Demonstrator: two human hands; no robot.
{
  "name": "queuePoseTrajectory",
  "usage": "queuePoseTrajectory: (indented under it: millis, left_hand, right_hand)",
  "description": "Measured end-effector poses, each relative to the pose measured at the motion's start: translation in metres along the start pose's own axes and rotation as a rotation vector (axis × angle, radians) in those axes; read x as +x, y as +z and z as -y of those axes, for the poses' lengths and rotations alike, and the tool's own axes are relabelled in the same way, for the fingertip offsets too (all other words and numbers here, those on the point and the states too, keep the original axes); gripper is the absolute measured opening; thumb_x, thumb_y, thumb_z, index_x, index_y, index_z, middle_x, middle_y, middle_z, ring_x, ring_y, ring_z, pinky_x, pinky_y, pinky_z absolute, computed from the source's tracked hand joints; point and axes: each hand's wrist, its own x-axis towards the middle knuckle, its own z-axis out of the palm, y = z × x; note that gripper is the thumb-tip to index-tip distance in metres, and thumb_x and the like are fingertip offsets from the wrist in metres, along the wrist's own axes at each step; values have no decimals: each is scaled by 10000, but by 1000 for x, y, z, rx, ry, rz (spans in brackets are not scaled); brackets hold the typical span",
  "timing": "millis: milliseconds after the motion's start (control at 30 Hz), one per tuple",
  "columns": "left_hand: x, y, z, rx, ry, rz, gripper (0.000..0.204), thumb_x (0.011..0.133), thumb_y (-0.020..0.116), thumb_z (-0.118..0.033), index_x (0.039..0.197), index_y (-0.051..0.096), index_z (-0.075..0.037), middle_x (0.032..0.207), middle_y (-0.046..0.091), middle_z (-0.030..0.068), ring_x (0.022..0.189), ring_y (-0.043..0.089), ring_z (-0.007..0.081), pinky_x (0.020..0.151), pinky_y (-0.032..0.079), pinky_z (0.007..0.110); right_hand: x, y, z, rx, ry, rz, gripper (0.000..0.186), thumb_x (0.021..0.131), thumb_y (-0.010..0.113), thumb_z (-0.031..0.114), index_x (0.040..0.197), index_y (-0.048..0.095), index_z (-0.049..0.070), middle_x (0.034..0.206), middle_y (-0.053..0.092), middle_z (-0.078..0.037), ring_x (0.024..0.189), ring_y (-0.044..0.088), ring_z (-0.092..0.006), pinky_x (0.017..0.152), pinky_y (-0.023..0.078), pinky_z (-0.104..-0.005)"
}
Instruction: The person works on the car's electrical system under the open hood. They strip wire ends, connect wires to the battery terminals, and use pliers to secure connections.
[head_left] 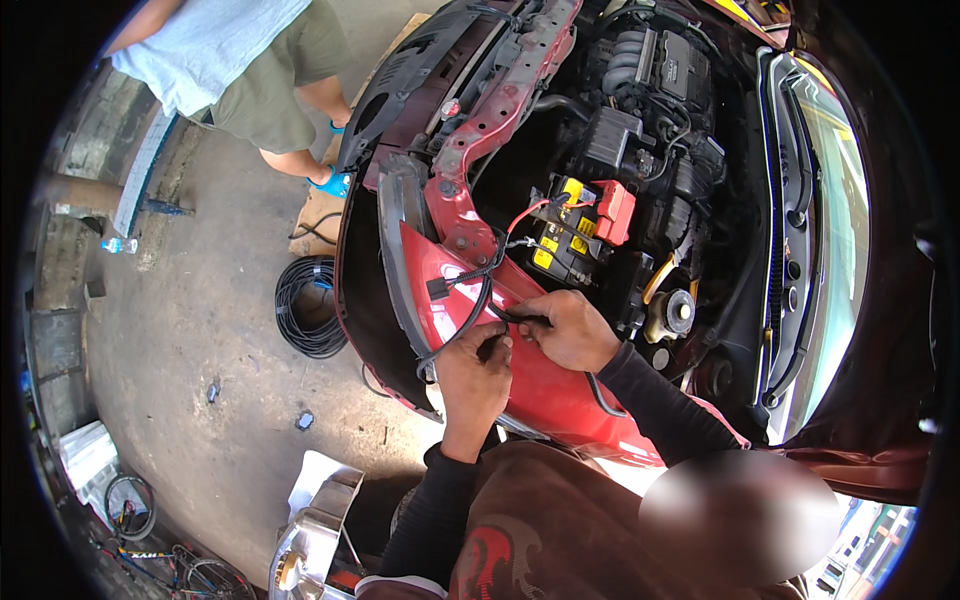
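The right hand partly hides the black cable.

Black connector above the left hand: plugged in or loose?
Loose, it appears: the connector sticks out from the black wiring over the red fender, with nothing seen joined to its outer end.

Red fender, black wiring draped across

Pretty basic spot: bare grey-tan concrete floor, a couple of dark spots on it and a flat brown cardboard sheet up top. Left side's got a long, narrow bluish beam, plus a multicoloured bicycle lower down. Bright light glares off the concrete near bottom centre.
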Motion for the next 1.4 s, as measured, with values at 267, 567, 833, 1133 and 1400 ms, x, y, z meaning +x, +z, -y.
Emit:
queuePoseTrajectory:
  millis: [267, 567, 833, 1133, 1400]
  left_hand:
    - [-4, -2, 5, 133, 203, -12, 153, 886, 755, 3, 1037, 780, -2, 849, 749, 152, 665, 685, 170, 663, 529, 306]
    - [-9, 9, 4, 181, 267, -32, 125, 901, 755, -12, 1023, 775, 5, 786, 726, 149, 633, 697, 186, 631, 535, 324]
    - [-14, 10, 6, 177, 223, -3, 103, 934, 714, 21, 1027, 757, 18, 799, 745, 137, 620, 696, 176, 605, 536, 321]
    - [-15, 4, 3, -21, 66, 52, 93, 951, 714, 3, 1029, 746, 43, 814, 757, 129, 620, 713, 155, 586, 552, 293]
    - [-14, 9, 0, 12, 77, 126, 100, 960, 717, -15, 1019, 738, 63, 792, 745, 114, 628, 705, 134, 595, 557, 294]
  right_hand:
    - [-8, -2, 1, 224, 176, 117, 269, 911, 629, 37, 1134, 779, 24, 948, 735, -233, 889, 736, -379, 808, 564, -438]
    - [-11, 13, -8, 125, 98, -87, 296, 947, 665, 76, 1223, 753, 17, 829, 710, -183, 714, 665, -228, 750, 555, -364]
    - [-21, 13, -4, 287, 246, -16, 297, 1008, 652, 61, 1282, 726, -27, 776, 696, -102, 654, 634, -114, 614, 528, -312]
    - [-44, 21, -2, 711, 338, -76, 251, 969, 697, 31, 1197, 757, -54, 845, 743, -136, 706, 676, -128, 669, 553, -318]
    - [-36, 16, -13, 333, 161, -96, 327, 955, 719, 20, 1277, 730, -36, 1070, 782, -157, 931, 709, -152, 845, 569, -332]
